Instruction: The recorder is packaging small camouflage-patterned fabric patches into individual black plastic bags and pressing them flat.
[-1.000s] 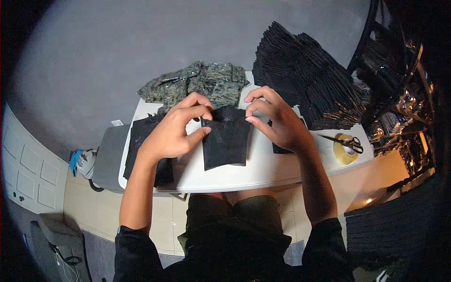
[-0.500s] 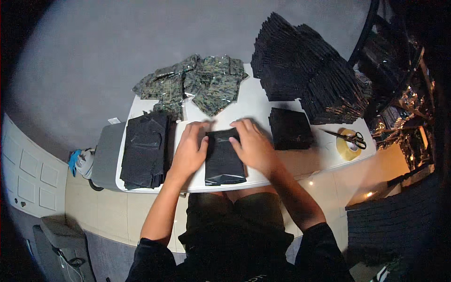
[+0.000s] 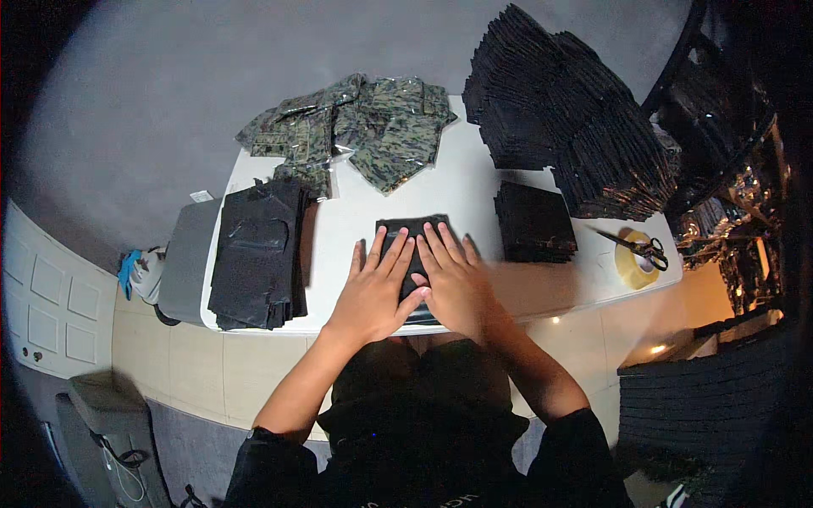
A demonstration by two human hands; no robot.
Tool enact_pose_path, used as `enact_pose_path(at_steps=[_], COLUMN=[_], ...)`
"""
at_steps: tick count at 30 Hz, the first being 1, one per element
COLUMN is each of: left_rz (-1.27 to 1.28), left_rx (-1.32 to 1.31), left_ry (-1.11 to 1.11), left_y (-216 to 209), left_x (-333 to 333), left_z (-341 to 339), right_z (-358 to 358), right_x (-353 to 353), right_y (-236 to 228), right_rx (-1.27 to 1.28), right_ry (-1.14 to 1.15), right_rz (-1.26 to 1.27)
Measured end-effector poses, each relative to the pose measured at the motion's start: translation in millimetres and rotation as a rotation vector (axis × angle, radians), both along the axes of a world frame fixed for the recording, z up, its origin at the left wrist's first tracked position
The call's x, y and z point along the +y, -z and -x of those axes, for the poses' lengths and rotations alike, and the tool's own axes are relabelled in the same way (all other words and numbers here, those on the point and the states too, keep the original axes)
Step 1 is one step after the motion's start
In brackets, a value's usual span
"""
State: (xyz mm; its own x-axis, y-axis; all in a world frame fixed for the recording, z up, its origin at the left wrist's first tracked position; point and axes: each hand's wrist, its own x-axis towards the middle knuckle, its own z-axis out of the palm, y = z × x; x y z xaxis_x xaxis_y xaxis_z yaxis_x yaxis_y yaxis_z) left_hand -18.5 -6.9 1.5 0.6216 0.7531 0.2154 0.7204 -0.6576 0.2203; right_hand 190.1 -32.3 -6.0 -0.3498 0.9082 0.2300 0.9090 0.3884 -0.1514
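A flat, shiny black plastic packet (image 3: 415, 223) lies on the white table (image 3: 471, 199) right in front of me, near its front edge. My left hand (image 3: 374, 292) rests palm down over the packet's left side, with fingers stretched out and spread. Over the right side lies my right hand (image 3: 457, 292), also flat with its fingers extended. The two thumbs meet near the middle, and the hands hide most of the packet; its far edge and a strip between them still show.
To the left stands a stack of black packets (image 3: 254, 254); a smaller black stack (image 3: 533, 222) sits to the right. Camouflage clothing in clear bags (image 3: 389, 140) lies at the back. Big fanned black piles (image 3: 563, 110) fill the far right. Scissors (image 3: 650, 251) rest on a tape roll (image 3: 628, 269).
Both hands have moved from the packet's side edges onto its top and flattened, coming together until the thumbs meet. The view has shifted slightly.
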Motion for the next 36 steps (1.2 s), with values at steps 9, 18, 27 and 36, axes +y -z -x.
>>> enact_pose_path(at_steps=[9, 18, 27, 36], left_rz=[0.003, -0.011, 0.448, 0.294], left_rx=[-0.021, -0.088, -0.894, -0.994], left_ry=[-0.015, -0.091, -0.316, 0.019], left_y=[7, 13, 7, -79], left_x=[0, -4, 13, 18], left_z=[-1, 6, 5, 12], right_z=[-9, -16, -7, -22], right_x=[-1, -12, 6, 5], right_y=[21, 20, 2, -81], right_rx=[0.055, 0.246, 0.832, 0.886], right_ry=[0.029, 0.167, 0.121, -0.091], right_rz=[-0.076, -0.037, 0.040, -0.215])
